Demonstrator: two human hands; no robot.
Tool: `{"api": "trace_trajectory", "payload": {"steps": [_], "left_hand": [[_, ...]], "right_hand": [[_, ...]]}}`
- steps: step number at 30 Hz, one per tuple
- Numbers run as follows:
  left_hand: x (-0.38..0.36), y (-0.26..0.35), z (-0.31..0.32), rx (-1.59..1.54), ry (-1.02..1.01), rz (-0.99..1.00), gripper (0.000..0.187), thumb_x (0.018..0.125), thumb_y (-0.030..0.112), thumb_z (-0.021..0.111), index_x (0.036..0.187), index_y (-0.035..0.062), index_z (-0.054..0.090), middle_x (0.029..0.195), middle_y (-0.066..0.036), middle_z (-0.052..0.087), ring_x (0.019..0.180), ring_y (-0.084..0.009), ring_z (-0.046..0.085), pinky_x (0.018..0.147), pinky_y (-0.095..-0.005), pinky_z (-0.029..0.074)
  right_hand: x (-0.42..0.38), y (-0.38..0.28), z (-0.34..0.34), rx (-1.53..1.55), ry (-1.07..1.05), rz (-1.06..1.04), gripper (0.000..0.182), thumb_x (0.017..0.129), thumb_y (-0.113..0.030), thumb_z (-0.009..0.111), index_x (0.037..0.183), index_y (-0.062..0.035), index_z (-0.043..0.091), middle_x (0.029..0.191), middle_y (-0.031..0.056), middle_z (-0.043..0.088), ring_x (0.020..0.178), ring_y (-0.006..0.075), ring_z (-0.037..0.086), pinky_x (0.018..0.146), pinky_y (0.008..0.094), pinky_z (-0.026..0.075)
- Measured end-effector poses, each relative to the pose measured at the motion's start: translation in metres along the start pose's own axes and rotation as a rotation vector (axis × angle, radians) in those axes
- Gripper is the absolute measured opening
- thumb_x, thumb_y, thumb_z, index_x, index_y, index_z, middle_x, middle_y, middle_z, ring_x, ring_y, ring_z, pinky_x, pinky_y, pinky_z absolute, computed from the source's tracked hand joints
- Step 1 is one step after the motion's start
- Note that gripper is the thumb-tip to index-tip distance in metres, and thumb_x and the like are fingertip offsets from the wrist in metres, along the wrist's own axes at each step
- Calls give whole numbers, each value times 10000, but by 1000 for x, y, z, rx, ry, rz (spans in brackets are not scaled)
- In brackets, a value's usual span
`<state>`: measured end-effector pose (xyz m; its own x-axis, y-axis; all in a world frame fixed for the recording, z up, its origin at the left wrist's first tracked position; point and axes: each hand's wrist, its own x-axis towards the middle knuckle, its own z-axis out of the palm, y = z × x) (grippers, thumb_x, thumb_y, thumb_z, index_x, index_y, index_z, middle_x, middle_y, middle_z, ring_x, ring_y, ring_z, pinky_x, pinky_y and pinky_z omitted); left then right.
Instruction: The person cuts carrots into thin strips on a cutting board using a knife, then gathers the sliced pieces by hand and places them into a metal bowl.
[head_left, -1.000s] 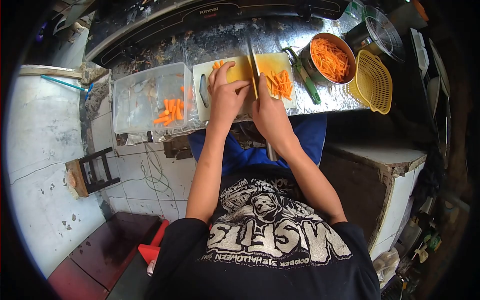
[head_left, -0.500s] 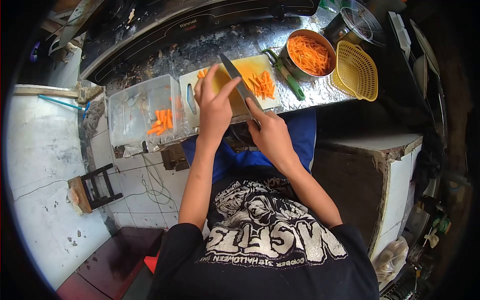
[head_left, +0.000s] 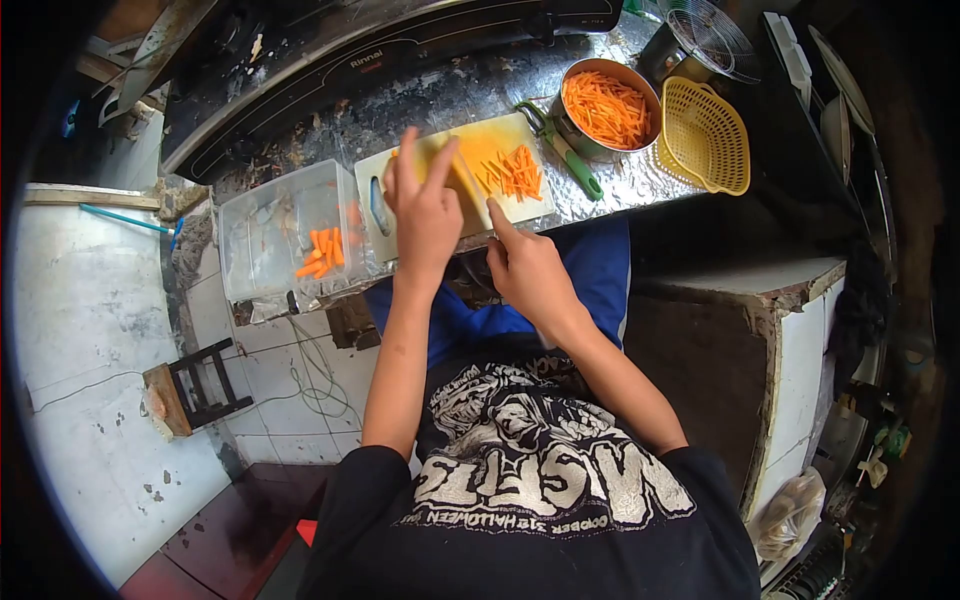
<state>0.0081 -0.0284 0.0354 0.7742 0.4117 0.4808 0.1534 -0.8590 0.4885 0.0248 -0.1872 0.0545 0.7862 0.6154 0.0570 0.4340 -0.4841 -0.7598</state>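
Note:
A pale cutting board [head_left: 518, 212] lies on the foil-covered counter, with a pile of cut carrot strips [head_left: 512, 174] on its right half. My right hand [head_left: 533, 270] is closed round the knife's handle, index finger stretched along it; the blade [head_left: 466, 176] stands over the middle of the board, edge-on and blurred. Over the board's left part, my left hand [head_left: 425, 215] has its index and middle fingers spread, with nothing seen in its grip. Larger carrot pieces [head_left: 323, 252] lie in a clear plastic box [head_left: 262, 210] left of the board.
Behind and right stand a pot [head_left: 652, 118] full of carrot strips and a yellow basket [head_left: 735, 150]. A green-handled peeler [head_left: 578, 168] lies between board and pot. The stove [head_left: 370, 75] runs along the back; a small stool [head_left: 200, 385] is at the lower left.
The blade has turned from lying slanted and broadside to nearly edge-on over the board. My left hand has shifted slightly, its fingers still spread. The whole view has moved a little.

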Motion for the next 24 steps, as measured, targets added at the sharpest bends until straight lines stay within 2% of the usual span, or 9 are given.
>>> {"api": "trace_trajectory", "payload": {"steps": [2, 5, 9, 11, 16, 19, 21, 23, 24], "left_hand": [[1, -14, -6, 49, 27, -59, 538, 831, -33, 548, 1322, 164, 649, 1516, -138, 438, 1359, -379, 402, 1121, -453, 362], [1, -41, -12, 117, 41, -134, 511, 874, -4, 541, 1366, 122, 593, 1475, -147, 453, 1354, -379, 409, 1115, -503, 348], [4, -59, -12, 148, -40, -182, 445, 898, 82, 601, 1342, 113, 607, 1463, -138, 468, 1352, -357, 422, 1098, -503, 376], [7, -55, -13, 117, -117, -223, 434, 899, 107, 637, 1333, 102, 630, 1456, -132, 499, 1360, -354, 431, 1118, -448, 381], [9, -55, -4, 174, -144, -235, 429, 903, 158, 665, 1327, 100, 639, 1459, -122, 503, 1359, -345, 439, 1114, -444, 393], [12, -62, 3, 198, -152, -230, 432, 898, 183, 680, 1322, 103, 645, 1464, -118, 503, 1364, -343, 435, 1115, -444, 394], [16, -67, 4, 202, -158, -222, 432, 895, 194, 687, 1317, 107, 651, 1467, -117, 501, 1367, -342, 431, 1116, -446, 393], [19, -72, 4, 156, -159, -212, 401, 886, 201, 702, 1275, 110, 677, 1473, -114, 496, 1377, -341, 419, 1121, -451, 382], [21, -73, 2, 155, -159, -211, 401, 886, 201, 702, 1275, 110, 677, 1473, -114, 496, 1377, -341, 419, 1121, -451, 382]], "right_hand": [[0, -1, 2, 170, 21, 10, 476, 916, -38, 571, 1373, 75, 503, 806, 334, 648, 756, 478, 666, 713, 523, 535], [4, -6, -2, 267, -78, 60, 464, 924, -35, 560, 1352, 127, 485, 806, 350, 636, 779, 480, 665, 729, 515, 522], [3, -5, 1, 207, -83, 28, 461, 923, -31, 556, 1354, 119, 491, 785, 351, 629, 780, 484, 664, 726, 512, 524], [2, -3, -1, 194, -83, 64, 457, 922, -30, 552, 1350, 120, 495, 764, 350, 621, 773, 490, 660, 712, 513, 520], [1, 8, -19, 192, -65, 154, 447, 928, -43, 543, 1352, 94, 504, 765, 342, 621, 763, 493, 650, 699, 508, 522], [-1, 12, -38, 313, -59, 344, 516, 1001, -116, 526, 1511, -79, 454, 733, 75, 648, 581, 112, 603, 567, 307, 532], [-4, 7, -56, 419, -27, 442, 498, 1020, -116, 520, 1515, -100, 465, 758, 42, 630, 577, 72, 549, 521, 258, 489], [-4, 6, -69, 464, 35, 448, 498, 1003, -127, 516, 1498, -92, 480, 725, 70, 652, 550, 108, 594, 551, 293, 520], [-5, 7, -74, 473, 44, 450, 497, 1007, -114, 508, 1503, -100, 482, 724, 50, 630, 546, 86, 560, 534, 279, 504]]}}
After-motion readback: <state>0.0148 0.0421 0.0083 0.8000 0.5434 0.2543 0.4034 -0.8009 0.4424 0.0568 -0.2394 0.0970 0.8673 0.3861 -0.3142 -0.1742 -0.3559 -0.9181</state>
